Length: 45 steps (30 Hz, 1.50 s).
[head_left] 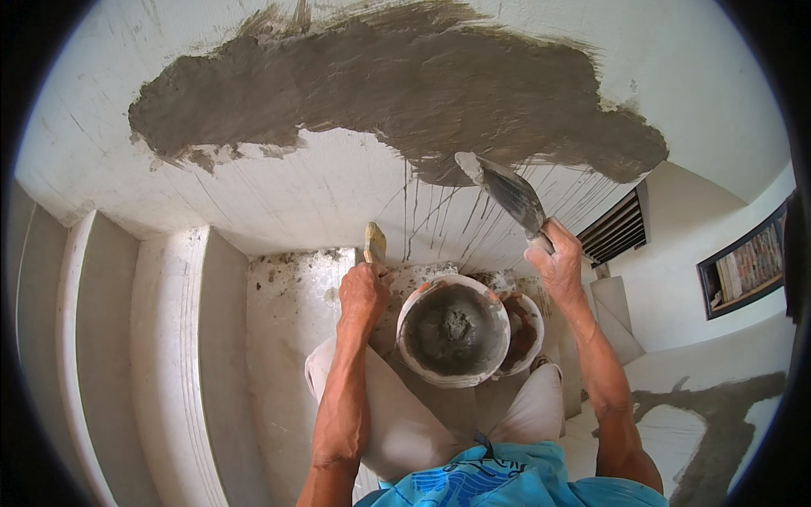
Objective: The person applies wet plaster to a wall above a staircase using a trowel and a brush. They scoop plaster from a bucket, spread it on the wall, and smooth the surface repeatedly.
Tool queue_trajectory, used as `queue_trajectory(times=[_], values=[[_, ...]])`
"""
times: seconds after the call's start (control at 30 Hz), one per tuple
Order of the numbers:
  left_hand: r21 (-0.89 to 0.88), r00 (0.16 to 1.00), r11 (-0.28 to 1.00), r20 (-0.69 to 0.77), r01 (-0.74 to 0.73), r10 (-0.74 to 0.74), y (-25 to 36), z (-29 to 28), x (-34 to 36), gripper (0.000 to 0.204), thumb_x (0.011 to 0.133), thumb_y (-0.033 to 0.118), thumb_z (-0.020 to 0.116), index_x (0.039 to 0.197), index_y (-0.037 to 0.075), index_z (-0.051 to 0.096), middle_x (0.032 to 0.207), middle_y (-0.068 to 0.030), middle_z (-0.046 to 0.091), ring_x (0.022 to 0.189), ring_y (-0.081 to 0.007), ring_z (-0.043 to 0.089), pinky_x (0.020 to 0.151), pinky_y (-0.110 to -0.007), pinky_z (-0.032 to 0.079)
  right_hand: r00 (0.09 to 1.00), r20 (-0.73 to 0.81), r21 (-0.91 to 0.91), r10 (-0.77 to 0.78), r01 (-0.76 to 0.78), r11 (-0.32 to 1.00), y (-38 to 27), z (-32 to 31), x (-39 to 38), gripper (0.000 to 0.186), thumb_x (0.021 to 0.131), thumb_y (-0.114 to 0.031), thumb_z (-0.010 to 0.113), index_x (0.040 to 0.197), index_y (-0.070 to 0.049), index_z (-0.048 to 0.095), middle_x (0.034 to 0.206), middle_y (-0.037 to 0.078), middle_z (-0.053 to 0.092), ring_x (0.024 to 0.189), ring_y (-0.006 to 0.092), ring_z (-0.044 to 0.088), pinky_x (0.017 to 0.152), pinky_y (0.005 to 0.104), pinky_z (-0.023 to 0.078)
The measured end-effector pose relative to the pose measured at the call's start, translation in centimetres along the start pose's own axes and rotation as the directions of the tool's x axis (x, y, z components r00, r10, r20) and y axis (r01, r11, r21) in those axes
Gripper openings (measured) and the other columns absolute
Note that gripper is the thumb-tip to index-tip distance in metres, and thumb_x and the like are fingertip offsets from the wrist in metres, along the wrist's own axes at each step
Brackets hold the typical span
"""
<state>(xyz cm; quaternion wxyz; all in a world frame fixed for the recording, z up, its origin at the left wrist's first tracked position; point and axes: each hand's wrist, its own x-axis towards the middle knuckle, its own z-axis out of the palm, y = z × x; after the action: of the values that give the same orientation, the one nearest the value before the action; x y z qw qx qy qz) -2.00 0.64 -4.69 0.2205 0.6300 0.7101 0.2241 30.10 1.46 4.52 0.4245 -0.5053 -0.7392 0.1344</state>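
My right hand (557, 262) is closed round the handle of a metal trowel (511, 194). The trowel's tip, coated with grey mortar, is at the lower edge of a wet grey patch (380, 93) on the white wall. My left hand (361, 291) grips a small yellowish tool (374, 238), possibly a brush or scraper, pointed toward the wall. Between my hands and knees sits a white bucket (452, 329) of grey mix. A second, smaller bucket (530, 329) with dark brownish contents is partly hidden behind it. Dark drips run down below the patch.
Concrete steps (165, 338) descend along the left. At the right are a barred vent (612, 224) and a framed window opening (743, 262). A lower white surface (650, 372) at the bottom right carries more grey smears. The splattered landing (287, 296) is under me.
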Motion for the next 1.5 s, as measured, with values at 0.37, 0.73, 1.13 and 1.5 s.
queue_trajectory(times=[0.37, 0.73, 1.13, 1.5], values=[[0.013, 1.000, 1.000, 0.002, -0.020, 0.020, -0.5, 0.6, 0.2, 0.018, 0.083, 0.021, 0.072, 0.093, 0.007, 0.078, 0.088, -0.0225, 0.072, 0.085, -0.0415, 0.070, 0.077, -0.049, 0.055, 0.977, -0.106, -0.271, -0.185, 0.150, 0.951, -0.1, -1.4, 2.6, 0.025, 0.073, -0.006, 0.066, 0.094, 0.006, 0.059, 0.082, 0.016, 0.056, 0.070, 0.0325, 0.058, 0.064, 0.0412, 0.047], [0.010, 1.000, 1.000, 0.012, -0.002, 0.002, -0.2, 0.5, 0.2, 0.020, 0.083, 0.024, 0.076, 0.091, 0.005, 0.077, 0.090, -0.0228, 0.072, 0.088, -0.0420, 0.069, 0.077, -0.049, 0.054, 0.978, -0.139, -0.312, -0.156, 0.106, 0.944, -2.4, -4.0, 5.5, 0.025, 0.072, -0.003, 0.068, 0.095, 0.002, 0.063, 0.073, 0.016, 0.062, 0.063, 0.0289, 0.062, 0.062, 0.0378, 0.050], [0.011, 1.000, 1.000, 0.013, 0.001, -0.001, 0.3, 0.0, -0.1, 0.029, 0.082, 0.025, 0.077, 0.097, 0.001, 0.075, 0.089, -0.0250, 0.072, 0.086, -0.0415, 0.070, 0.079, -0.049, 0.055, 0.987, -0.062, -0.327, -0.151, 0.123, 0.937, -2.4, -5.9, 7.5, 0.026, 0.079, -0.008, 0.068, 0.103, 0.002, 0.065, 0.080, 0.019, 0.066, 0.072, 0.0329, 0.066, 0.067, 0.0394, 0.051], [0.028, 0.999, 1.000, 0.035, 0.010, -0.011, 0.1, 0.1, 0.1, 0.025, 0.082, 0.024, 0.077, 0.097, 0.004, 0.078, 0.090, -0.0228, 0.073, 0.086, -0.0400, 0.071, 0.079, -0.048, 0.056, 0.993, -0.004, -0.336, -0.120, 0.111, 0.935, -3.3, -6.9, 9.4, 0.018, 0.081, -0.006, 0.062, 0.096, 0.004, 0.064, 0.070, 0.020, 0.058, 0.060, 0.0342, 0.055, 0.061, 0.0401, 0.046]])
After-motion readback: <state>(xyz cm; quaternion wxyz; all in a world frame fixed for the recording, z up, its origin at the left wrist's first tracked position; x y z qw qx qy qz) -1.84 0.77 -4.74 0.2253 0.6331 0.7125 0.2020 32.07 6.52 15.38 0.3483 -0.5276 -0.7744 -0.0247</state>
